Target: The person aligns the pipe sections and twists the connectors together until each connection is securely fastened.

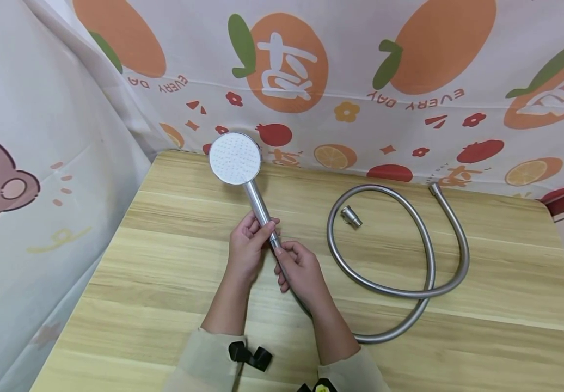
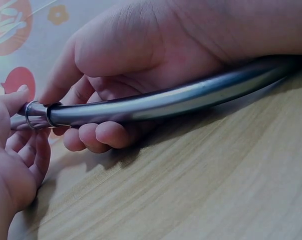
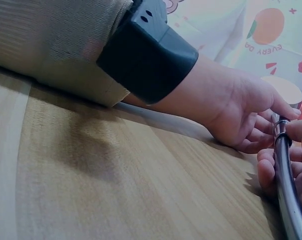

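Observation:
A shower head (image 1: 235,158) with a round white spray face and silver handle points away from me, spray face up. My left hand (image 1: 246,245) grips the lower part of its handle, thumb lying along the top. A grey metal shower hose (image 1: 385,292) meets the handle's bottom end. Just below that joint, my right hand (image 1: 304,272) holds the hose end between thumb and curled fingers. In the left wrist view, the ringed hose end (image 2: 53,115) sits right at the handle, between both hands. The right wrist view shows the same joint at its right edge.
The hose loops over the wooden table (image 1: 164,261) to the right, its other end (image 1: 434,189) near the back edge. A small metal fitting (image 1: 351,216) lies inside the loop. A fruit-printed curtain (image 1: 287,125) hangs behind the table, with white cloth (image 1: 66,163) at the left.

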Tool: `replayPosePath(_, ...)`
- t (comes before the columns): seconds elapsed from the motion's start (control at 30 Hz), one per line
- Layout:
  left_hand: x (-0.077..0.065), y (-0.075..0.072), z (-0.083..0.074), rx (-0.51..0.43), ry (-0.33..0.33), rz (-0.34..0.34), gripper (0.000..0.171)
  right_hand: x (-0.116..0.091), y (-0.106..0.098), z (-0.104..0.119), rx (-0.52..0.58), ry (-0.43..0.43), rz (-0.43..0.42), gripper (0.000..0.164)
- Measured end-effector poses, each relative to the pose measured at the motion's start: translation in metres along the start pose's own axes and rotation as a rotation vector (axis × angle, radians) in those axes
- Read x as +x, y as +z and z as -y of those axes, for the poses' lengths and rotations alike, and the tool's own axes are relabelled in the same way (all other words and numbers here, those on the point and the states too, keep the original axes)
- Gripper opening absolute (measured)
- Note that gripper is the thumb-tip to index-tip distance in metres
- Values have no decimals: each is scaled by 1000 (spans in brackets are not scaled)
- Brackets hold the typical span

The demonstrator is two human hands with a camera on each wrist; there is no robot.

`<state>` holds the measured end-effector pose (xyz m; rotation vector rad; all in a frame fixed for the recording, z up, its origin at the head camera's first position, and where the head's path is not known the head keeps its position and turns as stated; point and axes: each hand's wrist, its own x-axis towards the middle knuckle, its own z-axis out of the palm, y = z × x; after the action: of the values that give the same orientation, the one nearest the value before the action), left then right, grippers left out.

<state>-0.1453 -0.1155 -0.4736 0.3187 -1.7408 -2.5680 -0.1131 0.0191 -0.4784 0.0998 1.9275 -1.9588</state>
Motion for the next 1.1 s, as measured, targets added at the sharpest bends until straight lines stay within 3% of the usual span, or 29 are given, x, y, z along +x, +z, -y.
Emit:
replayPosePath(0.2, 0, 0, 0, -5, 2, 4, 50, -1, 0, 0, 9, -28, 12, 36)
replayPosePath(0.57, 0, 0, 0, 2, 1, 7, 51, -1, 1, -1, -16, -29, 4, 28)
replayPosePath(0.83, -1, 1, -1, -16, 2, 4, 49, -2, 0, 1, -9, -27, 10, 40)
replayPosePath(1.1, -1, 1, -1, 4, -3, -4, 48, -2, 1, 1, -4, -20, 16, 32)
